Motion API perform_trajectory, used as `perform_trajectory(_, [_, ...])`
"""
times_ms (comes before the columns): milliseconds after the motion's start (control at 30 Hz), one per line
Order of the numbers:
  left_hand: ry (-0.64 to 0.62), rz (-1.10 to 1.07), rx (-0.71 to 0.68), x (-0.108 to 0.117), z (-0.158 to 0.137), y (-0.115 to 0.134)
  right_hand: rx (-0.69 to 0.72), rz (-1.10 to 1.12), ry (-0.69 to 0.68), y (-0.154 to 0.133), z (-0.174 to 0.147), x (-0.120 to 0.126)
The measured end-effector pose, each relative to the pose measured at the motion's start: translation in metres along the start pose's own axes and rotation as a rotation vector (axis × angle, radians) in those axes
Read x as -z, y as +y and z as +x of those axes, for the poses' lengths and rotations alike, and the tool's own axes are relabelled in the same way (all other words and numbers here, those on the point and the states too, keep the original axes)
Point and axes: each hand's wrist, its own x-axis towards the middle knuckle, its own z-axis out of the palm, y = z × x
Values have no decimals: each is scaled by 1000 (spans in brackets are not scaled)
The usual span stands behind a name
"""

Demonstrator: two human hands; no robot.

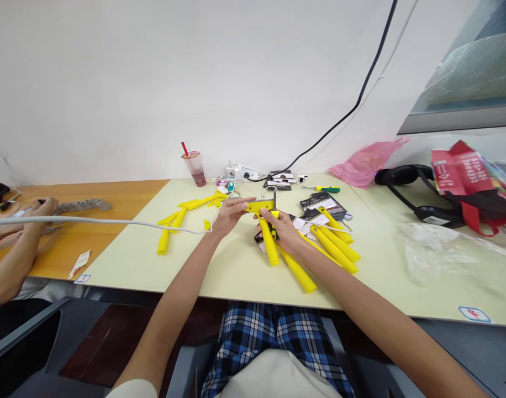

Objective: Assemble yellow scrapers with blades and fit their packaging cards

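Note:
Both hands meet over a yellow T-shaped tool (269, 246), which looks like a scraper; its handle slants down toward the table's front. My left hand (229, 216) is closed on the left end of its crossbar. My right hand (281, 228) has its thumb on the crossbar's right part. In that same hand is what looks like a screwdriver (273, 232), its green and yellow handle partly hidden by the fingers and a dark shaft pointing up. Beside the right forearm lie several yellow handles (336, 251) and black-and-white packaging cards (323, 207).
More yellow pieces (170, 232) lie to the left. A drink cup (195, 168), a power strip (248, 174) and another screwdriver (325, 189) are at the back. A white cable (112, 220) crosses the left side. At far left, a co-worker's hand (46, 207) is over an orange table.

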Motion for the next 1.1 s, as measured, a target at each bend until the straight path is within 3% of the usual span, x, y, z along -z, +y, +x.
perform_trajectory(367, [18, 41, -10, -1, 6, -6, -11, -24, 121, 6, 10, 8])
perform_trajectory(1100, [-26, 5, 19, 1, 5, -5, -36, -17, 119, 4, 8, 9])
